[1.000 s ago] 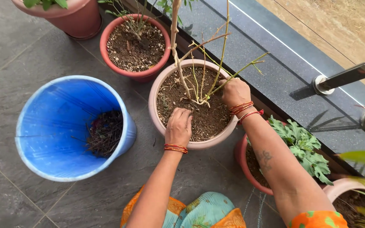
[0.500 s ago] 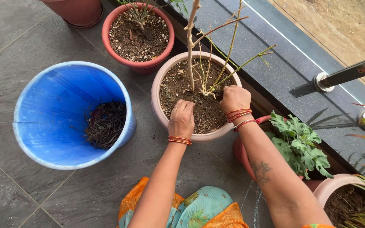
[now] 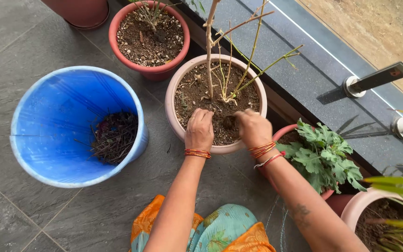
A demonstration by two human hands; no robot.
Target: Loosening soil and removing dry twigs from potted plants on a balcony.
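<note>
Hands rest in the beige pot [image 3: 176, 122]: left hand [image 3: 199, 129] curled on soil [image 3: 197, 95], right hand [image 3: 253, 129] pinching a soil clump [image 3: 229, 122]; blue bucket [image 3: 52, 107] beside.

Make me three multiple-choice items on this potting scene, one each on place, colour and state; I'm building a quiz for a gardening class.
1. Where are both hands?
A. In the bucket
B. On the soil of the pale pot
C. On the ledge

2. What colour is the bucket?
A. Blue
B. Green
C. White

3. What is in the bucket?
A. Water to the rim
B. Nothing
C. A small heap of dry twigs

Answers:
1 B: the left hand and right hand rest on the soil in the pale pot, near the stems.
2 A: the bucket is blue inside and out.
3 C: dark twigs lie at its bottom.
</note>
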